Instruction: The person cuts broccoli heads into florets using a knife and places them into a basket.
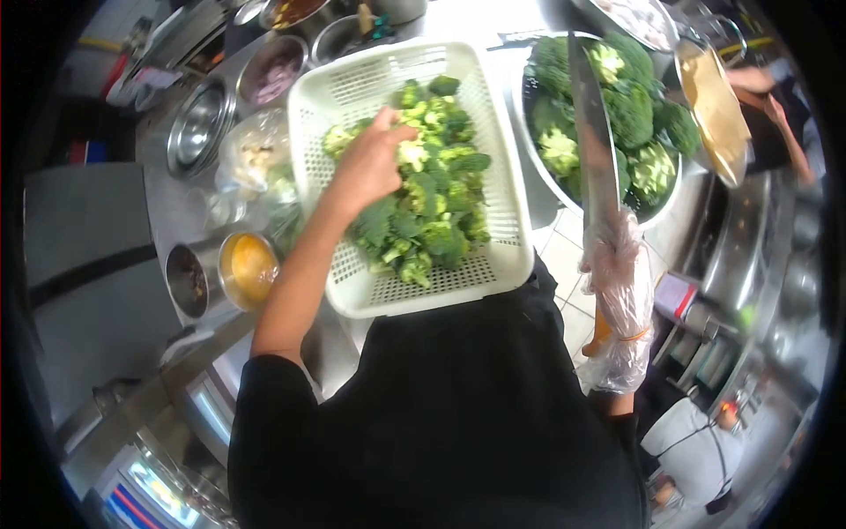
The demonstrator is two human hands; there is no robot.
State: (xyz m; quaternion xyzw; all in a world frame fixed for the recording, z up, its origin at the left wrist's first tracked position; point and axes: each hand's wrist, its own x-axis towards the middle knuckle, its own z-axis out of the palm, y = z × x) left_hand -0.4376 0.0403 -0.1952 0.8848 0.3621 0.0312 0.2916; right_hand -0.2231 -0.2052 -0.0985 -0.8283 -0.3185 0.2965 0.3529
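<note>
Many florets [441,234] were heaped in the basket [352,273], spread over its middle, with its slotted floor left uncovered along the near edge. Dark green, fine-grained crowns were mixed with pale, yellow-green stems and insides, and the pieces were unevenly sized. At the far left of the heap, the bare left hand [368,167] was set with its fingers bent down toward the pieces; whether any floret was pinched could not be told. By the right hand [614,260], covered in a clear glove [630,304], the knife [595,132] was gripped, its broad blade pointed away from the body and seen across the bowl [522,119]. In that bowl, just right of the basket, larger green heads [630,115] were packed, some marked by pale patches.
</note>
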